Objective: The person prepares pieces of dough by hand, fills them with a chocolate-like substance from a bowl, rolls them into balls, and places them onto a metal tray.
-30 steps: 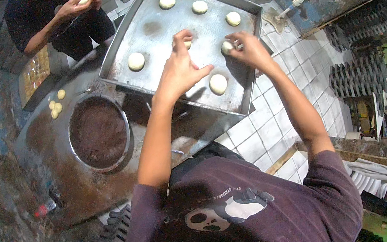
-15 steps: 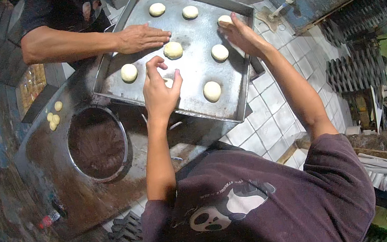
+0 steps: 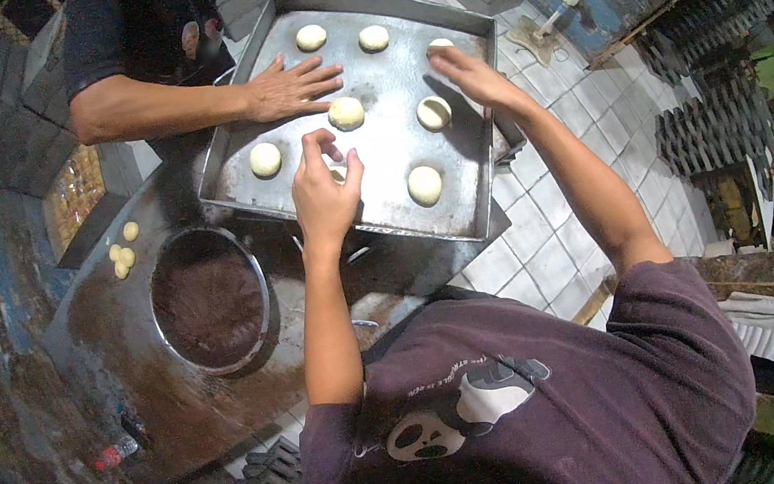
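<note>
A large square metal tray (image 3: 424, 221) holds several pale, round dough balls, among them one in the middle (image 3: 345, 113) and one near the front right (image 3: 426, 185). My left hand (image 3: 326, 191) curls over a dough ball (image 3: 339, 175) near the tray's front edge, thumb and fingers on either side of it and covering most of it. At the far right, my right hand (image 3: 475, 78) reaches over the rim, fingers stretched out against another dough ball (image 3: 440, 44), part of which they hide. A co-worker's hand (image 3: 287, 89) lies flat, fingers spread, beside the middle ball.
Left of the tray, a round metal pan (image 3: 204, 301) of dark brown filling stands on the worn table, with several small dough pieces (image 3: 123, 255) beside it. A red-labelled bottle (image 3: 117, 453) lies at the lower left. White floor tiles (image 3: 547, 227) show at right.
The co-worker's fingers have spread apart. My right hand has turned, its fingers now further over its dough ball. My left hand stays over its ball. The view has shifted slightly.
</note>
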Motion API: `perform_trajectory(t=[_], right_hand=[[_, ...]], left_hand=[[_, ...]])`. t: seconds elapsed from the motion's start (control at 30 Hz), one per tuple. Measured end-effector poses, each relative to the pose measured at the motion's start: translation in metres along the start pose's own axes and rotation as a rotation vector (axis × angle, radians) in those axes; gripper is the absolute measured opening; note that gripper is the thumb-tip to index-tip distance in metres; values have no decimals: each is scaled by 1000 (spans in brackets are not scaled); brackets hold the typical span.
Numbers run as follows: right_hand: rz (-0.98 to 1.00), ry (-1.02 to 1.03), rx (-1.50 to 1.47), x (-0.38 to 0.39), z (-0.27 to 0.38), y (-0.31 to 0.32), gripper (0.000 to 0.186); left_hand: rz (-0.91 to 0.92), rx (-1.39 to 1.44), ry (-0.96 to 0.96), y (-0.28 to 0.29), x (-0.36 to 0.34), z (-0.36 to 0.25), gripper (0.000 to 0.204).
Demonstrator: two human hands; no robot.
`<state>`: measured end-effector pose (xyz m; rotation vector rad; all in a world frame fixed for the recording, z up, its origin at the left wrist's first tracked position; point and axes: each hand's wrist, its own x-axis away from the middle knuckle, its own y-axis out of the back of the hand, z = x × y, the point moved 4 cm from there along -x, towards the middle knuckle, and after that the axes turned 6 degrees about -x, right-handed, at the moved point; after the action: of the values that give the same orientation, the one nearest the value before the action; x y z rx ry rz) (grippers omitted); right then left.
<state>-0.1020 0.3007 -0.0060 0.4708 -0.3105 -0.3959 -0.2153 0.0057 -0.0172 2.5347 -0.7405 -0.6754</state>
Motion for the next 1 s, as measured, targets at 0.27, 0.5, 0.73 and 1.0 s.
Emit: perform_trajectory(t=[0.27, 0.5, 0.73, 1.0], right_hand=[[227, 6, 578, 24, -14, -50, 86], [-179, 82, 746, -93, -36, 28, 87], [-122, 107, 582, -99, -78, 5, 94], [-255, 282, -1172, -35, -1, 74, 67]], left_hand=[[80, -103, -21, -4, 1, -3, 27], [230, -208, -31, -14, 0, -10, 25], [188, -196, -59, -16, 2, -11, 21], [82, -63, -33, 1, 4, -12, 14]])
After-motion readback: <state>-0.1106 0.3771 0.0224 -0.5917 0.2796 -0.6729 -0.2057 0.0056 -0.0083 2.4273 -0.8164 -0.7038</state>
